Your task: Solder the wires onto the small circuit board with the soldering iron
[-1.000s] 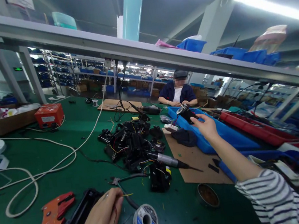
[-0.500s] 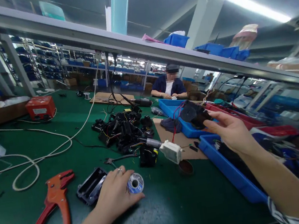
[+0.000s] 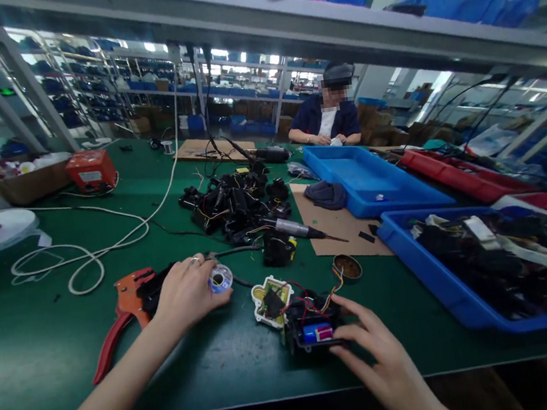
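My left hand is closed around a small spool of solder wire above the table, beside the orange-red wire stripper. In my right hand, thumb and fingers grip the right side of a black housing, low over the table's front part. Its open side shows a blue and purple cylinder, likely a battery. Red and multicoloured wires run from it. Touching the housing on its left is a white casing with a green circuit board inside.
A soldering iron points right over a cardboard sheet, near a small round tin. Black parts with wires lie heaped behind. Blue trays stand right. A white cable curls left. A person sits opposite.
My right hand has come down from above the trays to the table front, bringing the black housing and white casing, whose insides now show. My left hand still holds the spool.
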A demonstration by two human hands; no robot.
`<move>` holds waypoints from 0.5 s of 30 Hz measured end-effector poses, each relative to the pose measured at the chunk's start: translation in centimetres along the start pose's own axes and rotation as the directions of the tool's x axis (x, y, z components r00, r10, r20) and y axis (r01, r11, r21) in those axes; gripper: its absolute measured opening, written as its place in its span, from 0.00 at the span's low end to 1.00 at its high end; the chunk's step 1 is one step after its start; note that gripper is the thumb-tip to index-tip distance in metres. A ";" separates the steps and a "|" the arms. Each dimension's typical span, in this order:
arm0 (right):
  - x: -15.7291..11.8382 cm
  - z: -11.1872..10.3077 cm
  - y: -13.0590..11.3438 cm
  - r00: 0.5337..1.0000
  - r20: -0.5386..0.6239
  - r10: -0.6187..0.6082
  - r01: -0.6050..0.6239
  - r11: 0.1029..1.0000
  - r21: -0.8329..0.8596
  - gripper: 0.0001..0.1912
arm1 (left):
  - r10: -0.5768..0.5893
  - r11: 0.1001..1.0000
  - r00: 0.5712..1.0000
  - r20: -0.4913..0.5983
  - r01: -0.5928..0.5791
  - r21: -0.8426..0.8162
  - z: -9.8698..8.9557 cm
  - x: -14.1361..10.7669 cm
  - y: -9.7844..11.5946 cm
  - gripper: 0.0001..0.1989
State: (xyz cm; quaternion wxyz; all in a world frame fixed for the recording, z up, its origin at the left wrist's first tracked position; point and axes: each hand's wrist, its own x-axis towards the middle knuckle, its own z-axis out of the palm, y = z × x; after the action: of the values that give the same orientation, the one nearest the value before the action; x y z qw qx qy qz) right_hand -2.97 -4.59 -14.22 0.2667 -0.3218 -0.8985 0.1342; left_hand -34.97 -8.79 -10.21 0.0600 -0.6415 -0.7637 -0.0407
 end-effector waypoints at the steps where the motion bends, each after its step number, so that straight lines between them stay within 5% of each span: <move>1: -0.5 0.7 -0.2 1.000 -0.018 -0.006 0.006 1.000 0.004 0.05 | 0.000 1.000 1.000 -0.002 0.000 0.005 0.0 0.0 0.0 0.27; 9: -3.2 3.7 -1.6 0.980 -0.183 0.076 -0.078 0.997 -0.003 0.06 | -0.015 0.995 1.000 -0.025 0.013 -0.099 1.0 -1.1 -0.4 0.30; 15: -3.9 4.1 -1.0 0.989 -0.144 -0.034 0.041 0.998 0.051 0.20 | 0.038 0.988 0.997 -0.074 -0.049 -0.146 1.8 -3.6 -1.0 0.24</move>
State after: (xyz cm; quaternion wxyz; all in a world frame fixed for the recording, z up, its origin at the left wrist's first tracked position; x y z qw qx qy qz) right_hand -3.31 -8.18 -18.68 0.3417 -0.3064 -0.8789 0.1298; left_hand -35.46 -12.25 -12.47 0.0402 -0.6588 -0.7418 -0.1186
